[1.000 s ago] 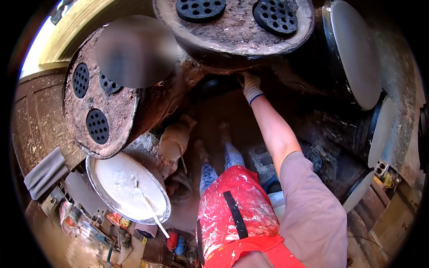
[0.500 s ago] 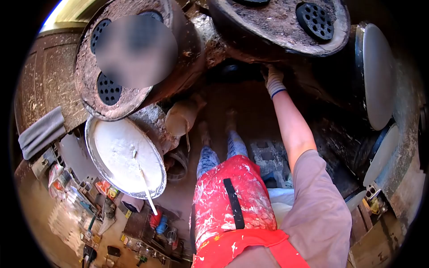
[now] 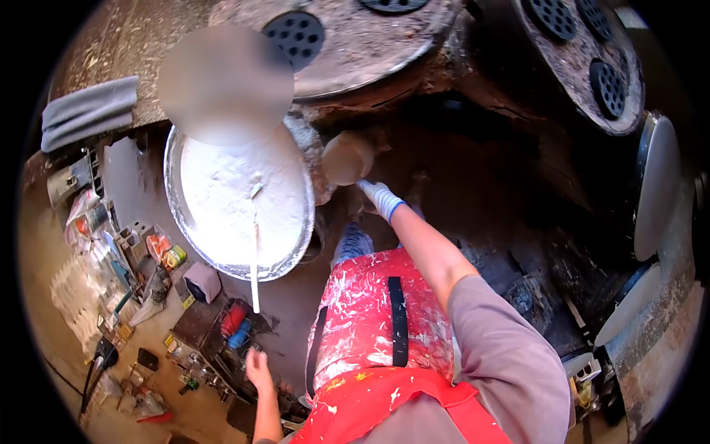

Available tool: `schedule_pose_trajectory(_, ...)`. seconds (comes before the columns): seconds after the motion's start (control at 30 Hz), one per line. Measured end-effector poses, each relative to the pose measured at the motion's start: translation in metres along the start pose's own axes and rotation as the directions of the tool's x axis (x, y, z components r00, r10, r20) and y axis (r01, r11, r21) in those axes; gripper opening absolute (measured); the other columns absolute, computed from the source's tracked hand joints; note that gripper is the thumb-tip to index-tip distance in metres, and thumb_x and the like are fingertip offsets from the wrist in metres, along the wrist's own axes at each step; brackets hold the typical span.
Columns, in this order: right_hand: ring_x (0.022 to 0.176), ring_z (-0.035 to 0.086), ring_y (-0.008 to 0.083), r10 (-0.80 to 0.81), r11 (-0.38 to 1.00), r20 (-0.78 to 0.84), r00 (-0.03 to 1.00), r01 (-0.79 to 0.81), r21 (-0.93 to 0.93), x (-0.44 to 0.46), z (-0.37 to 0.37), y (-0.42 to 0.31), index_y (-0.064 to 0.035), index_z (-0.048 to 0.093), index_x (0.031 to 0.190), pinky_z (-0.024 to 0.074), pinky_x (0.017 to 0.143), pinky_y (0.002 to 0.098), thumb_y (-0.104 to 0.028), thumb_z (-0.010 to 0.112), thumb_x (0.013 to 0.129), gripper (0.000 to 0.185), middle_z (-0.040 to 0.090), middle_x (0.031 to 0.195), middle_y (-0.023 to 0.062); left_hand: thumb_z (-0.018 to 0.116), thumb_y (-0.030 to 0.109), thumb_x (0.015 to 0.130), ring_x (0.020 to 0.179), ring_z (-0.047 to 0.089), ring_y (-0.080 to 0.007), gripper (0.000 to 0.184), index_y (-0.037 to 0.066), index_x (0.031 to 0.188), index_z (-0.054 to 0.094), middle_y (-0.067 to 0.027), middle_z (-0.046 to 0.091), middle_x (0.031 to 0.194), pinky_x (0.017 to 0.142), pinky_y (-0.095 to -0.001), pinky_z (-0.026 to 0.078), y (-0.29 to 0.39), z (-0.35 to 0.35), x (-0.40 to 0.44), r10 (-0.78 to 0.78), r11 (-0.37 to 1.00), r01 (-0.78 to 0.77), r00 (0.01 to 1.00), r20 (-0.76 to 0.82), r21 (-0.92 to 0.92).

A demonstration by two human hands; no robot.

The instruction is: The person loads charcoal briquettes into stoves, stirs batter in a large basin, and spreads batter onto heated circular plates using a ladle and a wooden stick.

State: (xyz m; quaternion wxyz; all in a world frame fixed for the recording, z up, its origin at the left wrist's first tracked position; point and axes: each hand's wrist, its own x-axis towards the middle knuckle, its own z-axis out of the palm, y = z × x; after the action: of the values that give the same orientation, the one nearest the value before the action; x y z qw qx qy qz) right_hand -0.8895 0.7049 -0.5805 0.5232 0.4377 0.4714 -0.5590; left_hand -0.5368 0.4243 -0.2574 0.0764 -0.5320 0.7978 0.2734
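Observation:
My right hand (image 3: 381, 198), in a whitish glove with a blue cuff, reaches to the near edge of a round pale container (image 3: 347, 158). Its fingertips are small and dark here, so its grip cannot be made out. Low in the view, my left hand (image 3: 258, 368) is bare, its fingers slightly apart and nothing in them. Between the hands and to the left stands a wide basin (image 3: 307, 244) of white material, with a long pale-handled tool (image 3: 255, 274) lying across it and over its rim.
Round stove tops (image 3: 347, 59) with black perforated discs (image 3: 294, 41) lie ahead. A grey cloth (image 3: 90, 112) rests on a board at the left. Tools, bags and a dark small table (image 3: 200, 318) stand at the lower left. Round pale lids (image 3: 657, 189) line the right side.
My right hand has left the dark gap below the stove and moved left to the pale container. My left hand has come into view. The view has turned left.

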Motion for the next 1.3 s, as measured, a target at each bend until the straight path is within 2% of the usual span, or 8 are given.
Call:
schedule_pose_trajectory(0.07,0.079,0.058,0.0195,0.028,0.999,0.027,0.999,-0.028,-0.015,-0.007,0.025,-0.008,-0.0072,0.052,0.1,0.0488,0.064,0.0377,-0.027,0.054,0.082,0.027,0.059,0.093,0.0092,0.06,0.003,0.079,0.09,0.051,-0.0178,0.039,-0.002,0.116,0.049,-0.0089,0.05,0.1,0.079,-0.0287,0.044,0.067,0.012,0.04,0.302,0.94,-0.311,0.95,0.081,0.142)
schedule_pose_trajectory(0.17,0.03,0.04,0.0192,-0.154,0.987,0.027,0.988,0.153,0.048,-0.013,0.038,0.017,-0.0074,0.047,0.065,0.0287,0.029,0.0303,-0.018,0.044,0.084,0.022,0.046,0.045,0.0065,0.061,0.003,0.077,0.093,0.052,-0.0194,0.041,0.002,0.116,0.05,-0.0097,0.048,0.108,0.079,-0.0294,0.044,0.071,0.031,0.087,0.256,0.962,-0.266,0.956,0.141,0.057)
schedule_pose_trajectory(0.47,0.034,0.04,0.0165,-0.185,0.982,-0.191,0.964,0.189,0.004,-0.06,0.033,0.027,-0.0074,0.046,0.077,0.0292,0.03,0.0286,-0.022,0.044,0.086,0.017,0.048,0.052,0.0073,0.066,0.015,0.074,0.088,0.055,-0.0219,0.042,0.005,0.113,0.054,-0.0113,0.054,0.099,0.075,-0.0316,0.046,0.047,0.063,0.131,0.099,0.995,-0.101,0.872,0.479,-0.022)
schedule_pose_trajectory(0.53,0.036,0.041,0.0165,0.017,0.995,-0.091,0.996,-0.025,-0.092,-0.063,0.059,0.024,-0.0071,0.046,0.079,0.03,0.03,0.0285,-0.023,0.044,0.086,0.017,0.048,0.053,0.0081,0.067,0.024,0.07,0.095,0.053,-0.0307,0.053,0.012,0.118,0.049,-0.0138,0.052,0.105,0.079,-0.0399,0.044,0.082,0.059,0.123,0.343,0.802,-0.464,0.874,0.344,0.377)
schedule_pose_trajectory(0.73,0.036,0.043,0.0137,-0.099,0.991,-0.119,0.988,0.088,-0.096,-0.096,0.025,0.057,-0.01,0.05,0.085,0.0326,0.032,0.0281,-0.025,0.046,0.086,0.016,0.05,0.054,0.0043,0.065,0.022,0.068,0.073,0.058,-0.0237,0.047,0.01,0.111,0.052,-0.0087,0.057,0.078,0.062,-0.0369,0.046,0.076,0.089,0.129,0.193,0.854,-0.399,0.838,0.51,0.333)
schedule_pose_trajectory(0.97,0.036,0.044,0.0137,-0.179,0.959,-0.131,0.975,0.143,-0.245,-0.103,0.029,0.035,-0.0113,0.051,0.085,0.0338,0.033,0.0285,-0.027,0.043,0.088,0.018,0.051,0.054,0.003,0.057,0.024,0.072,0.086,0.057,-0.0383,0.033,0.007,0.1,0.054,-0.0194,0.06,0.092,0.073,-0.0448,0.045,0.129,0.15,0.163,0.205,0.951,-0.283,0.876,0.438,0.122)
schedule_pose_trajectory(1.13,0.038,0.045,0.0119,-0.035,0.993,-0.051,0.998,0.029,-0.111,-0.089,0.029,0.04,-0.0101,0.05,0.083,0.0345,0.032,0.0253,-0.029,0.043,0.089,0.021,0.053,0.057,0.004,0.054,0.008,0.071,0.044,0.051,-0.0128,0.025,-0.001,0.094,0.059,-0.0066,0.055,0.06,0.042,-0.0273,0.041,0.159,0.149,0.2,0.179,0.978,-0.09,0.83,0.528,-0.19)
schedule_pose_trajectory(1.3,0.039,0.045,0.0107,0.012,0.993,0.083,0.996,-0.021,0.113,-0.062,0.021,0.019,-0.0078,0.048,0.077,0.0352,0.033,0.023,-0.03,0.043,0.089,0.026,0.054,0.059,0.0042,0.051,-0.004,0.076,0.042,0.04,-0.0051,0.035,-0.002,0.111,0.051,0.002,0.046,0.061,0.036,-0.0194,0.032,0.184,0.005,0.092,0.161,0.936,0.036,0.841,0.517,-0.35)
